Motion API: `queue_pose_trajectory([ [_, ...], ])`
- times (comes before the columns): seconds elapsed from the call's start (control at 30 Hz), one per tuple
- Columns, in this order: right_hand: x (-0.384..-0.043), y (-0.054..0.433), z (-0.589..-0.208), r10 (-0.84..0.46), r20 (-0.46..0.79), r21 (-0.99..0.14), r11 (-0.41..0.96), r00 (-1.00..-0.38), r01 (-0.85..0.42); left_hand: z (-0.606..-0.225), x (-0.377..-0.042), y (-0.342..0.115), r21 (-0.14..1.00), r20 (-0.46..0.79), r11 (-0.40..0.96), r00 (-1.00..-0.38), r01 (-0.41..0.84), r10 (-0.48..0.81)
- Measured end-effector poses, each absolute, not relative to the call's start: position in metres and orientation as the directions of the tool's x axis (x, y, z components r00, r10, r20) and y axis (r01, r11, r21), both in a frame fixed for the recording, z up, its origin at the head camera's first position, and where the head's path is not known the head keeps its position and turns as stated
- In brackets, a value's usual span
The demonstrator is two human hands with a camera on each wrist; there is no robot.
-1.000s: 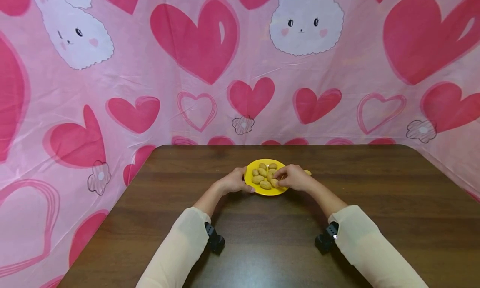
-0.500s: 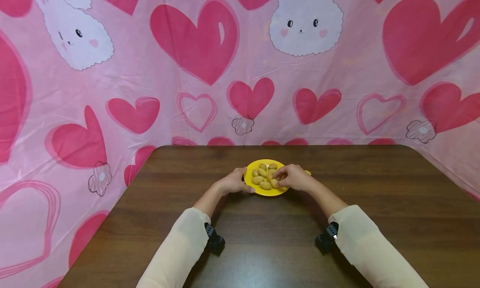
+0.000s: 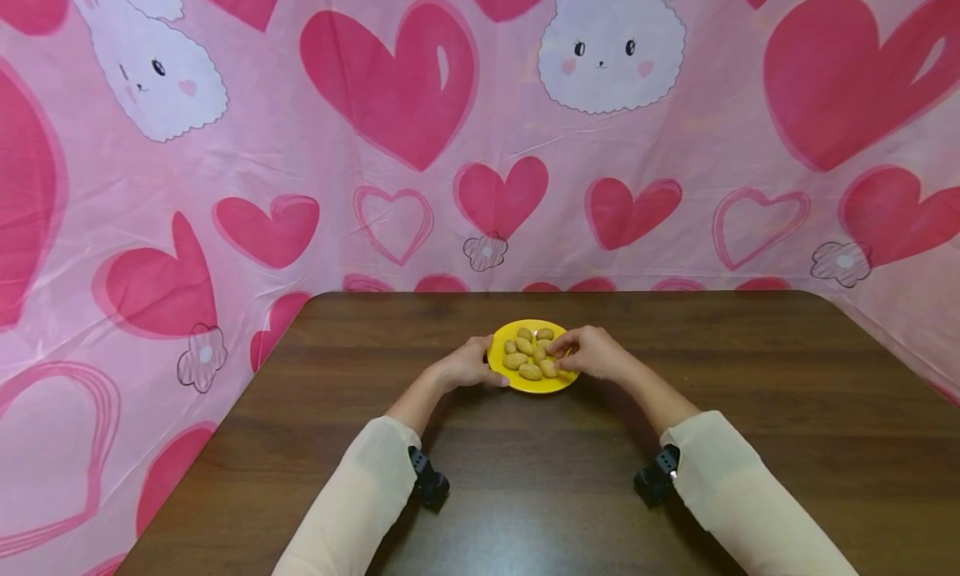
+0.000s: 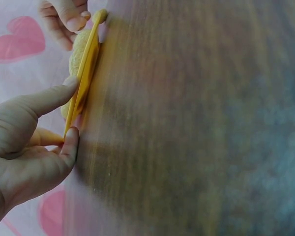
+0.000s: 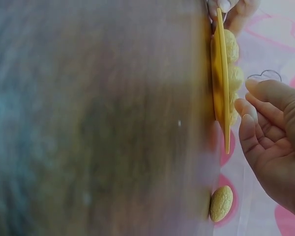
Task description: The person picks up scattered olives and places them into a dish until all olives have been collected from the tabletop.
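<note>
A round yellow plate (image 3: 542,386) lies on the brown table and bears several oval, tan nuts (image 3: 530,372) with wrinkled shells. On its left rim my left hand (image 3: 468,363) holds the plate between thumb and fingers; the left wrist view shows the thumb (image 4: 54,98) on the rim's upper side. My right hand (image 3: 592,354) hovers at the plate's right side, fingers bent loosely and fingertips beside the nuts. In the right wrist view that hand (image 5: 278,132) has nothing between its fingers. One loose nut (image 5: 221,204) lies on the table beyond it, hidden in the head view.
The dark wood table (image 3: 525,468) reaches back to a pink cloth (image 3: 562,142) printed with hearts and rabbits. Black wrist cameras (image 3: 430,480) hang beneath the pale sleeves (image 3: 360,484).
My right hand has drawn slightly right, its fingertips coming away from a nut on the plate. The loose nut behind that hand has become hidden. My left hand stays on the rim.
</note>
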State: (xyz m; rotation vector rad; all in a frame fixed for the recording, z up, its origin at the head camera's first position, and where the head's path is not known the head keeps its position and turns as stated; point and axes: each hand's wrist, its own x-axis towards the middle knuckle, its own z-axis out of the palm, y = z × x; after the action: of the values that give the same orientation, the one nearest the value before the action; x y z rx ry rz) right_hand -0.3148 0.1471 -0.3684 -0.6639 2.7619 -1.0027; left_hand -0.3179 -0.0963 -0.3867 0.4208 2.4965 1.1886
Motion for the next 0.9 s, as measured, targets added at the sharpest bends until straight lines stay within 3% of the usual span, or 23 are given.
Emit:
queue_pose_trajectory([
  [0.27,-0.316,0.155,-0.366,-0.4,0.114,-0.598,0.704,-0.91,-0.384,-0.385,-0.317,-0.096,0.784,-0.179,0.611,-0.901,0.112,0.396],
  [0.9,-0.319,0.179,-0.367,-0.192,0.231,-0.659,0.691,-0.954,-0.298,-0.386,-0.317,-0.095,0.772,-0.181,0.625,-0.902,0.117,0.392],
])
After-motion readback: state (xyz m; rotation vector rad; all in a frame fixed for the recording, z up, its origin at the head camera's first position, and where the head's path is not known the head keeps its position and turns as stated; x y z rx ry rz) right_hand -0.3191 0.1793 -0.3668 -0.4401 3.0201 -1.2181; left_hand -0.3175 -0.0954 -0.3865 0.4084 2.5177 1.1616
